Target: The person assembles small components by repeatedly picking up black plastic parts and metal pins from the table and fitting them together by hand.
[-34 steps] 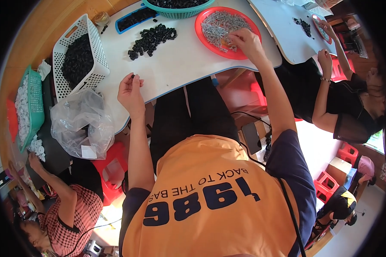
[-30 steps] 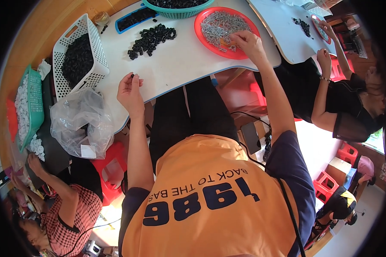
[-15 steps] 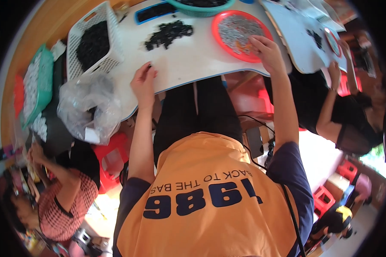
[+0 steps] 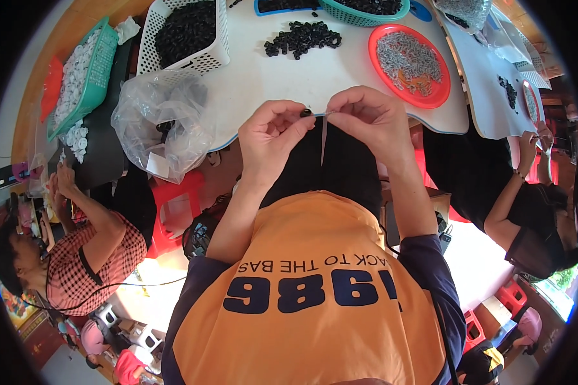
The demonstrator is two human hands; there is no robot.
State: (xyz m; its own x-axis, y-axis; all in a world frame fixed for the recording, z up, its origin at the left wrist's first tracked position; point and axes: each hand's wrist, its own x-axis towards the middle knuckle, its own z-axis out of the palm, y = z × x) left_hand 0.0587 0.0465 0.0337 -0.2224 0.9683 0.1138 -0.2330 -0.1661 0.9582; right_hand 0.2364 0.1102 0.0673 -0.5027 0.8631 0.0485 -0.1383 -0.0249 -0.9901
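Note:
My left hand (image 4: pixel 270 135) and my right hand (image 4: pixel 369 122) face each other just off the near edge of the white table (image 4: pixel 244 80). Between the left thumb and forefinger is pinched a small black plastic part (image 4: pixel 306 113). The right thumb and forefinger are closed on a thin silver metal piece (image 4: pixel 328 113), too small to make out fully. A narrow gap separates the two fingertip pinches. Beyond the right hand stands a red plate (image 4: pixel 424 101) with many such silver pieces. A loose pile of black plastic parts (image 4: pixel 302 40) lies farther back on the table.
At the left, a white basket (image 4: pixel 202 61) holds black parts, with a clear plastic bag (image 4: pixel 164 122) before it. A green basket (image 4: pixel 99 80) holds white pieces. At the back are a blue tray (image 4: pixel 273 11) and a teal basket (image 4: pixel 366 18). Other people sit on both sides.
My right hand has come away from the red plate toward the middle, with a silver piece pinched. My left hand has moved right to meet it, and the view has shifted.

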